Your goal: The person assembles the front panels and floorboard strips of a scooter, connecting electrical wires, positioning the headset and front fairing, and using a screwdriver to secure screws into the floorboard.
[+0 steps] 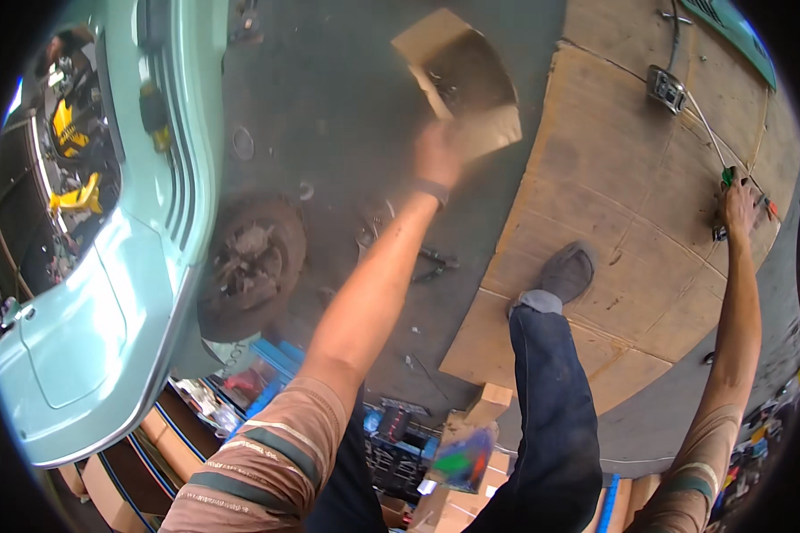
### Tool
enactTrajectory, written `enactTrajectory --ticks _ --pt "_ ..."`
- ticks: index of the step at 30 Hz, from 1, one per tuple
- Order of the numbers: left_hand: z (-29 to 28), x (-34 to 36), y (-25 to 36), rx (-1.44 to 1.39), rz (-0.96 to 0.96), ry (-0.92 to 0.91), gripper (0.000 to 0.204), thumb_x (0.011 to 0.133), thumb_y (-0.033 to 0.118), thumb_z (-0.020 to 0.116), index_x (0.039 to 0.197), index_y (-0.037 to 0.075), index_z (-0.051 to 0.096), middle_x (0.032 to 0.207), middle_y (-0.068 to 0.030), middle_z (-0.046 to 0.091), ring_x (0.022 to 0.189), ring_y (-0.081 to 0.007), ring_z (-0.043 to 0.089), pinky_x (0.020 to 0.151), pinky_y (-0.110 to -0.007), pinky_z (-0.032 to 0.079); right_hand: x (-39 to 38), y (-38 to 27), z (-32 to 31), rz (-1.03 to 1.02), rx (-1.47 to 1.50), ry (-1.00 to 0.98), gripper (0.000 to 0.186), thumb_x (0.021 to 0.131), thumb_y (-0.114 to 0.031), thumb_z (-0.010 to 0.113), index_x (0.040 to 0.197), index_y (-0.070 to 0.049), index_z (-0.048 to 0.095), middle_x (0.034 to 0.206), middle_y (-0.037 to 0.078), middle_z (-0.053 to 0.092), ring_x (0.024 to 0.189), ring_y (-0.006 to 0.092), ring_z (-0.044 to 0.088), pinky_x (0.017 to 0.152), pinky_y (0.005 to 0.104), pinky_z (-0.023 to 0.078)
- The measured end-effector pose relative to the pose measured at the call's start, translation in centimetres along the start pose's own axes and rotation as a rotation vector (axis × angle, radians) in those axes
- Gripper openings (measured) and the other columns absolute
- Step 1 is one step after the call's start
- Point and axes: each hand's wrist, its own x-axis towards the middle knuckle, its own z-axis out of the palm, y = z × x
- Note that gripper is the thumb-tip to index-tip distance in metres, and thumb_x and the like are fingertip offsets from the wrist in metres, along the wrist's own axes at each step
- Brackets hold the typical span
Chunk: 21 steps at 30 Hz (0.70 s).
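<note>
My left hand (439, 155), blurred by motion, is closed on the near edge of an open cardboard box (495, 131). The box is tilted over the grey floor, and its dark inside holds small things I cannot make out. Far to the right, my right hand (740, 206) is closed round a green-handled screwdriver (729, 176) with a long thin shaft. By its fingers an orange-red tip or handle (772, 210) shows. A metal part with a cable (666, 90) lies on the flattened cardboard (622, 204) beyond that hand.
A pale green car body panel (187, 133) stands at the left. A dirty wheel hub (251, 244) and pliers (436, 264) lie on the floor. My shoe (568, 271) is on the cardboard. A black crate (404, 449) and cardboard boxes (458, 497) stand near me.
</note>
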Motion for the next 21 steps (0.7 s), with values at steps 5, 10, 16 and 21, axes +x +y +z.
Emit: enactTrajectory --ticks 5,10,16,21 --pt "-1.7 -8.8 -1.7 -0.107 -0.139 -0.129 0.027 0.088 0.022 0.069 0.109 0.005 0.07 0.115 -0.0222 0.066 0.115 -0.0362 0.06 0.099 -0.038 0.047 -9.8 -10.4 -6.2 0.12 0.442 0.279 0.047 0.097 -0.039 0.054 0.129 -0.006 0.055 0.118 0.024 0.063 0.105 0.0441 0.061 0.086 0.0538 0.048" --pt "-4.2 -19.3 -1.7 -0.574 -0.19 -0.133 0.04 0.091 0.027 0.068 0.124 0.004 0.062 0.114 -0.0187 0.067 0.12 -0.0329 0.059 0.101 -0.038 0.046 -28.6 -25.0 -16.9 -0.178 0.885 -0.102 0.047 0.088 -0.033 0.07 0.118 0.001 0.059 0.102 0.023 0.066 0.095 0.0399 0.064 0.08 0.0487 0.05" --pt "-8.7 -25.8 -8.2 -0.977 -0.775 -0.45 0.029 0.095 0.027 0.065 0.115 0.006 0.06 0.078 0.0002 0.054 0.071 -0.0118 0.055 0.069 -0.034 0.055 -35.2 -34.1 -21.1 -0.594 0.99 -0.128 0.027 0.087 -0.022 0.069 0.107 -0.004 0.066 0.095 0.015 0.066 0.084 0.0332 0.065 0.074 0.0419 0.051" --pt "-10.4 -28.3 -11.9 -0.984 -0.932 -0.33 0.022 0.096 0.026 0.063 0.106 0.006 0.063 0.069 0.0022 0.048 0.061 -0.0094 0.051 0.057 -0.03 0.052 -27.5 -41.5 -17.2 -0.603 0.533 -0.058 0.017 0.084 -0.02 0.06 0.084 -0.01 0.074 0.086 0.015 0.071 0.082 0.0327 0.069 0.072 0.0459 0.053"
